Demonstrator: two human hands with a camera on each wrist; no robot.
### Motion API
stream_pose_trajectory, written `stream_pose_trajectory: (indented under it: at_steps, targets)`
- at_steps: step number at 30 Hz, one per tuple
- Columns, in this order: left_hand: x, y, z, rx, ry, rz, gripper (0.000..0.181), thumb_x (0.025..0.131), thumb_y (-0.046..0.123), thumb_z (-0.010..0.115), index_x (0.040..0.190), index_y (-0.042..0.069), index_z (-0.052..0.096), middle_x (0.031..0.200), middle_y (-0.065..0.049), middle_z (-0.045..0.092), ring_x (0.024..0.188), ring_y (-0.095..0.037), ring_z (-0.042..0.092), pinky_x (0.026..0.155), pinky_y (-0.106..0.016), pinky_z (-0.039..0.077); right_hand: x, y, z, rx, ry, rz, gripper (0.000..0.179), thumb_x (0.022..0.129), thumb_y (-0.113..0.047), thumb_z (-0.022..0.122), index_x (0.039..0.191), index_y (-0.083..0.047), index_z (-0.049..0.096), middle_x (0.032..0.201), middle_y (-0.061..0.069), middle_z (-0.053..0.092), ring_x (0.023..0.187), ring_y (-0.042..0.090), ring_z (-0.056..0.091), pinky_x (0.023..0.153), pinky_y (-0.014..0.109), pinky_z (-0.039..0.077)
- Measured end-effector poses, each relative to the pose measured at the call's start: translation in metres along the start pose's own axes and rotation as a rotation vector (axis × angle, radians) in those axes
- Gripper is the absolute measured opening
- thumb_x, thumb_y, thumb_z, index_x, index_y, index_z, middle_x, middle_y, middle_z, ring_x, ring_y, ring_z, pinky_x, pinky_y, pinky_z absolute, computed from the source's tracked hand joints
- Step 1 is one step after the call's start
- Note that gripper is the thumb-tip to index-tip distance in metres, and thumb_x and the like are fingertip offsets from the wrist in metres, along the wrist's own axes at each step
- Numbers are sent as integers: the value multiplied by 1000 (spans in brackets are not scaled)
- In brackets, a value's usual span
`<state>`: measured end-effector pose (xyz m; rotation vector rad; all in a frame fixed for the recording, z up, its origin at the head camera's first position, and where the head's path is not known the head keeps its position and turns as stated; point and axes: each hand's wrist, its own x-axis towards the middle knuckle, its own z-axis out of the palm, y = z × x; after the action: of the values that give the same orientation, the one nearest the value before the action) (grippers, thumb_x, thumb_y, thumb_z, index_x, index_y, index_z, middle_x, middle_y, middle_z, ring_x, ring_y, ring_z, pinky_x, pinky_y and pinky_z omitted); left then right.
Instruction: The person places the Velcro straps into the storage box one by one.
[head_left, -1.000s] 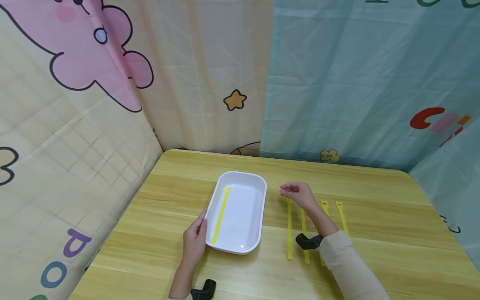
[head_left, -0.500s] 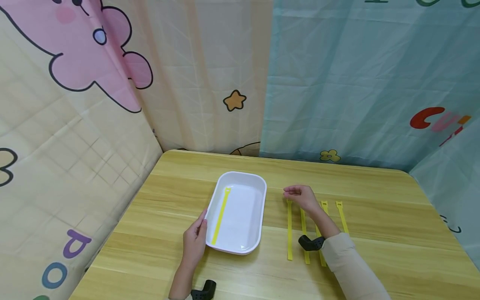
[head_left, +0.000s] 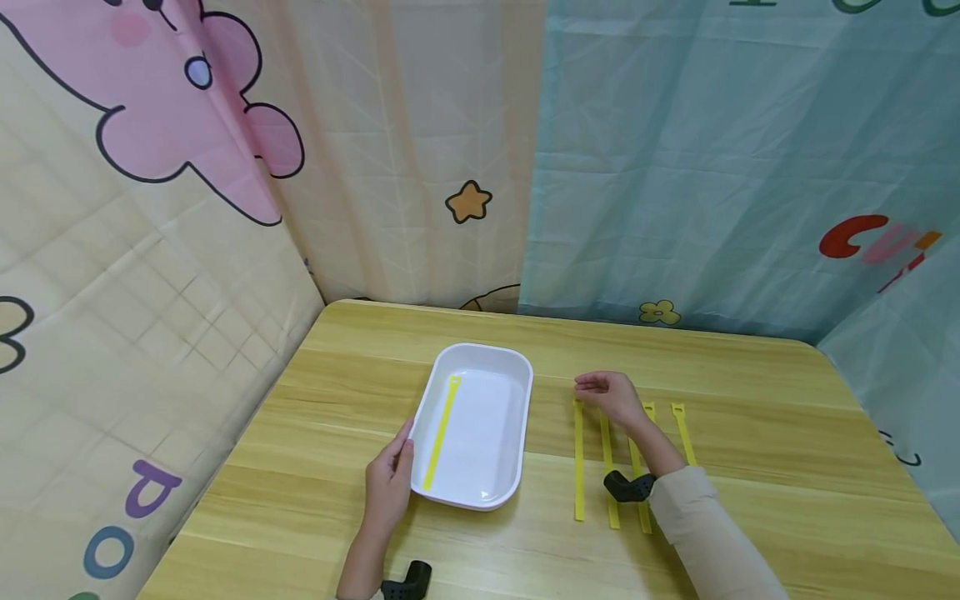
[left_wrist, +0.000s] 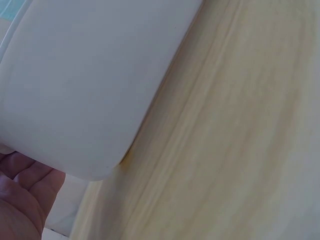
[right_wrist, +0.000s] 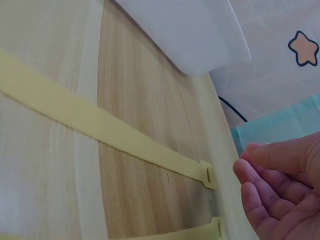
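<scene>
My left hand (head_left: 388,485) grips the left side of a white rectangular tray (head_left: 487,437), whose outer wall (left_wrist: 85,85) fills much of the left wrist view. One yellow hook-and-loop cable tie (head_left: 442,433) lies lengthwise inside, near the left wall. Right of the tray, several more yellow ties lie side by side on the table. My right hand (head_left: 611,397) hovers over the slotted head end of the leftmost one (head_left: 579,467). In the right wrist view, thumb and index fingertips (right_wrist: 245,167) meet with nothing visible between them, apart from the nearest tie (right_wrist: 140,150).
The wood-grain table (head_left: 300,467) has rounded back corners. Patterned curtains (head_left: 397,150) hang behind it and along the sides. Each wrist wears a black device, the right one (head_left: 628,487) over the ties. My right forearm partly covers several of the ties.
My right hand has drifted slightly right and toward me, now over the leftmost tie's head. The left hand, the tray and the ties stay where they were.
</scene>
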<state>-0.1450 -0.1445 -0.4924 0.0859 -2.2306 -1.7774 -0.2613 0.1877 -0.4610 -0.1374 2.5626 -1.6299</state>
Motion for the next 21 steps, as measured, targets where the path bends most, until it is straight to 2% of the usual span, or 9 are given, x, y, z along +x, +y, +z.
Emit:
stream_pose_trajectory:
  at_steps: [3,9,11,17,21]
  targets:
    - [0,5,0,-2,-6,-23,34,97,8,46,130,0,50,132,-13,47,117,-20,45,87,-26,44,1,1,-1,-45,5,-4,25,86,7,58,110,14,57,102,25,62,92,32,60,78,34,51]
    - [-6,32,-1,17,-8,-40,33,96,1,44,128,-8,48,131,-20,46,118,-26,45,89,-32,43,2,4,0,-163,-25,-48,29,83,4,64,110,13,58,101,22,63,92,32,60,78,37,51]
    - [-7,36,-1,22,-7,-47,33,96,0,44,128,-8,48,131,-19,46,118,-25,44,89,-32,43,3,5,0,-194,-39,-68,31,82,4,65,111,12,58,102,22,63,93,33,59,78,39,50]
    - [-6,34,-1,23,-2,-30,33,95,0,44,127,-8,49,131,-19,47,118,-25,44,89,-32,43,9,6,-1,-295,-89,-113,35,80,3,68,112,12,58,105,22,62,96,34,58,81,41,49]
    - [-2,18,0,-3,0,-25,33,96,3,45,128,-4,50,131,-16,48,118,-22,44,88,-29,44,12,5,-2,-348,-124,-119,36,79,3,68,113,12,57,107,22,61,98,34,57,83,42,48]
